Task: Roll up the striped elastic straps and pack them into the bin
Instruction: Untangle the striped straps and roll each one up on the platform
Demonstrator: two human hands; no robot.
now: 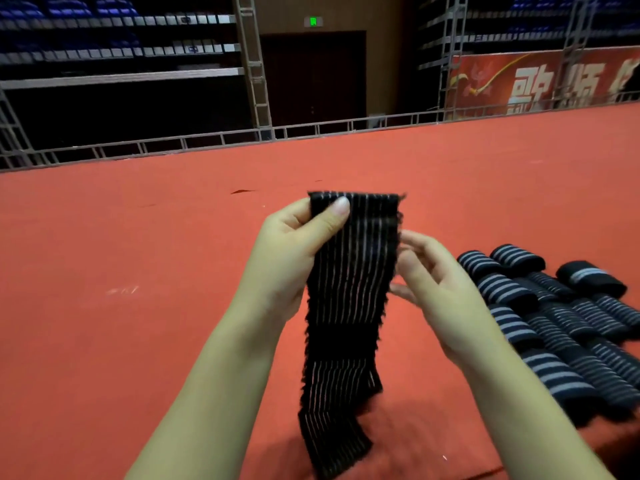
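Left hand (294,251) pinches the top corner of the long black elastic strap with thin pale stripes (349,306), thumb on the front, fingers behind. Strap held upright in the air between both hands; its lower end trails down onto the red carpeted floor (138,271). A plain black band crosses it partway down.

Right hand (440,292) sits just beside the strap's right edge, fingers loosely curled toward it; whether it actually grips the fabric cannot be told, as the fingertips are blurred and partly behind the strap.

Further right, a pile of rolled black straps with grey stripes (554,323) lies on the floor. No bin in view.

Step, as judged: strap straightened, rolling not yet begun. Next move likely calls for folding the top end over and winding it down tightly, keeping the edges aligned.
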